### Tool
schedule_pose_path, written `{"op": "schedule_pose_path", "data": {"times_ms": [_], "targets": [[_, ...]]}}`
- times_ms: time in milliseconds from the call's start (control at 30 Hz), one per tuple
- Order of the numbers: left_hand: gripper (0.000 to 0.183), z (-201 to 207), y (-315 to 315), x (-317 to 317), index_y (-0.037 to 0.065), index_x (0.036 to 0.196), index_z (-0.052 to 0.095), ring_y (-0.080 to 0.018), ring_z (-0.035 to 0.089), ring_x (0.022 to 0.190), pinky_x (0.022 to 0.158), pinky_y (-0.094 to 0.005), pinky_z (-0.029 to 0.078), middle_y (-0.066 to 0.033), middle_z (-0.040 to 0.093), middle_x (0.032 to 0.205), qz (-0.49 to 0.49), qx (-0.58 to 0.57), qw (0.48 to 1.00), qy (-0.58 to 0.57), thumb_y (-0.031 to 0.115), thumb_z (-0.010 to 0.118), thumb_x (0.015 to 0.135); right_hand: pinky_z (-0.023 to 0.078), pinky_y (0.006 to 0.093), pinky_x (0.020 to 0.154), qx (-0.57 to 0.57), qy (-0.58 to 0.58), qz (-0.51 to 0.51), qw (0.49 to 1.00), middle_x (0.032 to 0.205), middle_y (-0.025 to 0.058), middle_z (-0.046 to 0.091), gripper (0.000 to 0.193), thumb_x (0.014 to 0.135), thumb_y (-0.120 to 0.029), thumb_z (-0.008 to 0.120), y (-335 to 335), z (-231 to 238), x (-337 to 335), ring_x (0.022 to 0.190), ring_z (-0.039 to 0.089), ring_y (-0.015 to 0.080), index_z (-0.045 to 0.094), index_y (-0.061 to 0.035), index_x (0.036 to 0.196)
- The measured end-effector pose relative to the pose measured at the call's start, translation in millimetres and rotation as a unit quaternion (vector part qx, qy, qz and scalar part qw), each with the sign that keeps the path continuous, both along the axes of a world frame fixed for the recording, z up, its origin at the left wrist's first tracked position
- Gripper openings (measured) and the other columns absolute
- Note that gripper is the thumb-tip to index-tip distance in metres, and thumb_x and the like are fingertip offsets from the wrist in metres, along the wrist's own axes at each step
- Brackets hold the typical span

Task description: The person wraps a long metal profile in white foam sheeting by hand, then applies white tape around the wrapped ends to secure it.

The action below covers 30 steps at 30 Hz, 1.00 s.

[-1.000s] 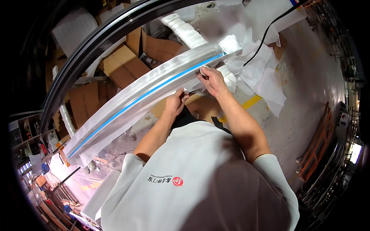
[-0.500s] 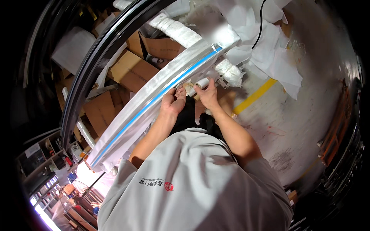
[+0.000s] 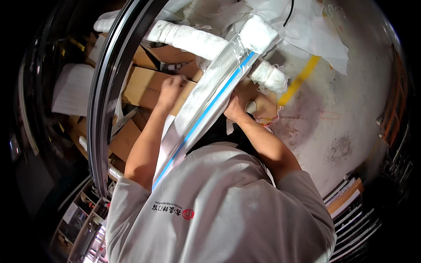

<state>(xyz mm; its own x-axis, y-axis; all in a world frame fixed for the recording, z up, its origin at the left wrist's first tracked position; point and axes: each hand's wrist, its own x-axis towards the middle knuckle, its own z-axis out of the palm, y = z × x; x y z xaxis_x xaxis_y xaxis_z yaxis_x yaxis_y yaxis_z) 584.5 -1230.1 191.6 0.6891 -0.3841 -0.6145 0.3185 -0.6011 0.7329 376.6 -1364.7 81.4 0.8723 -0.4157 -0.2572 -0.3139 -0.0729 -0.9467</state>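
Note:
A long profile [image 3: 210, 94] wrapped in white foam and clear film, with a blue stripe along it, runs slantwise in front of me. My left hand [image 3: 172, 90] is past its left side, above a brown cardboard box. Its fingers are curled and slightly blurred, and what they may hold cannot be made out. Close against the profile's right side is my right hand [image 3: 234, 109], its fingers hidden behind the edge. A pale roll end [image 3: 251, 107] shows just right of that hand. White padding [image 3: 259, 34] covers the profile's far end.
Another white-wrapped piece [image 3: 188, 40] crosses under the profile, its padded end [image 3: 269, 76] sticking out to the right. A black curved frame [image 3: 105, 92] stands at left. Cardboard boxes [image 3: 147, 85] lie between them. White sheets [image 3: 315, 50] and a yellow floor line [image 3: 300, 79] are at right.
My left hand has left the middle and crossed to the profile's left side. My right hand, which held a white roll, has moved in against the profile, its fingers now hidden. The view has shifted.

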Motion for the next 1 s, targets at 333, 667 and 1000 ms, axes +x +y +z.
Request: {"op": "schedule_pose_path", "data": {"times_ms": [333,667,1000], "targets": [[0.033,-46,-29,-10,-0.009,0.116,0.067,-0.0244,0.076,0.086,0.076,-0.0373,0.066,-0.02,0.074,0.104,0.148,-0.177,0.824,0.518,0.012,0.072,0.091,0.035,0.0347,0.118,0.389,-0.097,-0.097,0.911,0.151,0.0142,0.048,0.055,0.105,-0.032,0.053,26,-16,50,0.137,0.046,0.0253,0.043,-0.0037,0.15],[0.019,-20,-9,10,-0.006,0.102,0.068,-0.0134,0.067,0.08,0.074,-0.0273,0.056,-0.0101,0.072,0.093,-0.045,-0.201,0.948,0.243,-0.008,0.067,0.083,0.054,0.0411,0.093,0.038,-0.005,-0.116,0.993,0.132,0.021,0.059,0.065,0.085,-0.008,0.074,52,58,-55,0.113,0.064,0.0337,0.047,0.0027,0.143],[0.029,102,4,-57,-0.008,0.104,0.065,-0.01,0.061,0.081,0.073,-0.03,0.053,-0.0097,0.069,0.087,-0.256,-0.073,0.951,-0.16,0.006,0.073,0.08,0.038,0.0541,0.109,-0.34,-0.152,-0.049,0.927,0.135,0.0212,0.05,0.092,0.061,-0.01,0.087,58,168,23,0.123,0.05,0.0418,0.043,-0.0002,0.142]]}}
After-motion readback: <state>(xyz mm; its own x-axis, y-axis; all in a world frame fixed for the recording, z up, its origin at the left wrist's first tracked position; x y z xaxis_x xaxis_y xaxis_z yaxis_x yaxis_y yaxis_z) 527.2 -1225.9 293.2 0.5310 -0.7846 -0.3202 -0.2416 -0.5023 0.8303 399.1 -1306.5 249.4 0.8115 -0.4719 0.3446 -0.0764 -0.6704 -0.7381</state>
